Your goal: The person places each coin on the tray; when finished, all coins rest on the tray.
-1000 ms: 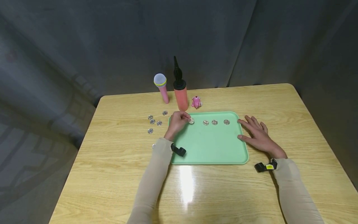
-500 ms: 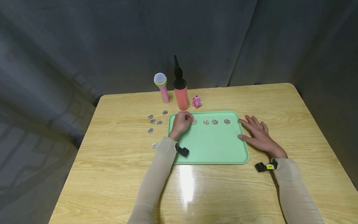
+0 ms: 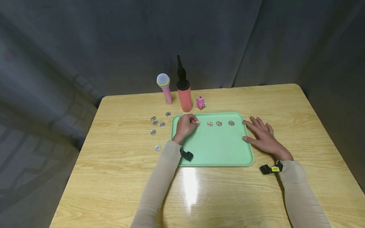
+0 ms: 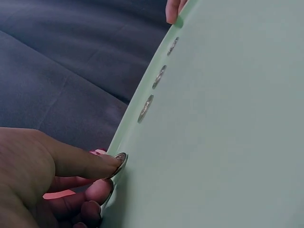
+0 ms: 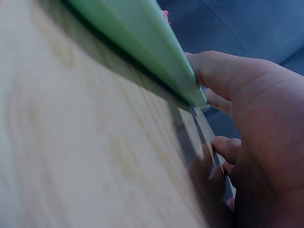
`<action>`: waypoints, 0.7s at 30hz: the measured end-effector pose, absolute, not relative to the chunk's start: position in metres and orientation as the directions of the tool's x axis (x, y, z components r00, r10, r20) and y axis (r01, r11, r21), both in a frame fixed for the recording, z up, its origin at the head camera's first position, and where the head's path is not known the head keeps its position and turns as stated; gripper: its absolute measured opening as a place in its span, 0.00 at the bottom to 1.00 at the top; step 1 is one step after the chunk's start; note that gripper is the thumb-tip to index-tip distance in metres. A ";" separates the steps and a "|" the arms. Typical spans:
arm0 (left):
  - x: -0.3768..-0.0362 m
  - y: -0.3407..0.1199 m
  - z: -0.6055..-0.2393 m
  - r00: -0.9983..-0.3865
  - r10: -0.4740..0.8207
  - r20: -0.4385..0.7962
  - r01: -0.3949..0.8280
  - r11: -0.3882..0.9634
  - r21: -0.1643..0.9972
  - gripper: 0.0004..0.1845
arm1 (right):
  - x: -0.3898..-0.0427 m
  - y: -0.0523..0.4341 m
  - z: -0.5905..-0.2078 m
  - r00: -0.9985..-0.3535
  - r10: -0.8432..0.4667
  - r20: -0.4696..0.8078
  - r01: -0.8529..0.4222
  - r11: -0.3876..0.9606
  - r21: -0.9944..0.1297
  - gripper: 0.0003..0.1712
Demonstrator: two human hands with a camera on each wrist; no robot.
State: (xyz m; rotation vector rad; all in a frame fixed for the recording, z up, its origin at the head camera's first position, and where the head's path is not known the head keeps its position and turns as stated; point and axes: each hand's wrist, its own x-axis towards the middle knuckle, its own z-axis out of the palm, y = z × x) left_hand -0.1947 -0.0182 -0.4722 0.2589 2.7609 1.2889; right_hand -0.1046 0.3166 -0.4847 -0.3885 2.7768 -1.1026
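Over the back left of the green tray point(image 3: 216, 142), my left hand point(image 3: 185, 127) pinches a silver coin point(image 4: 121, 164) between thumb and fingertips, low over the tray by its back edge. Three more coins lie flat in a row to its right: one coin point(image 3: 210, 123) nearest, another coin point(image 3: 219, 123) close beside it, and a third coin point(image 3: 231, 123) farther right. My right hand point(image 3: 263, 137) has its fingers spread, with thumb and index fingertips at the tray's right rim. In the right wrist view, its other fingers point(image 5: 225, 148) reach down beside the tray.
Several loose coins point(image 3: 153, 132) lie on the wooden table point(image 3: 114, 164) left of the tray. Behind it stand a pink toy microphone point(image 3: 167, 95), a red hand pump point(image 3: 185, 99) with a black nozzle, and a small pink figure point(image 3: 201, 103). Dark curtains point(image 3: 211, 44) hang behind.
My left hand has slid slightly right along the tray's back edge with the coin, then stayed nearly still. A coin at the left, formerly half hidden by the sleeve, now shows fully. The right hand stays put.
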 end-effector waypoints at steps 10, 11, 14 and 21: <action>-0.194 -0.018 -0.475 -0.974 0.224 0.025 0.172 0.671 0.722 0.04 | -0.106 0.316 -0.485 -0.959 -0.281 -0.026 -0.186 0.699 -0.691 0.41; -0.194 -0.018 -0.475 -0.974 0.224 0.025 0.173 0.669 0.722 0.04 | -0.106 0.316 -0.485 -0.960 -0.278 -0.028 -0.183 0.700 -0.690 0.41; -0.194 -0.018 -0.475 -0.973 0.229 0.022 0.174 0.670 0.722 0.05 | -0.105 0.316 -0.483 -0.961 -0.275 -0.036 -0.175 0.704 -0.688 0.41; -0.195 -0.020 -0.474 -0.970 0.243 0.019 0.176 0.642 0.746 0.04 | -0.103 0.315 -0.482 -0.960 -0.276 -0.039 -0.174 0.703 -0.689 0.41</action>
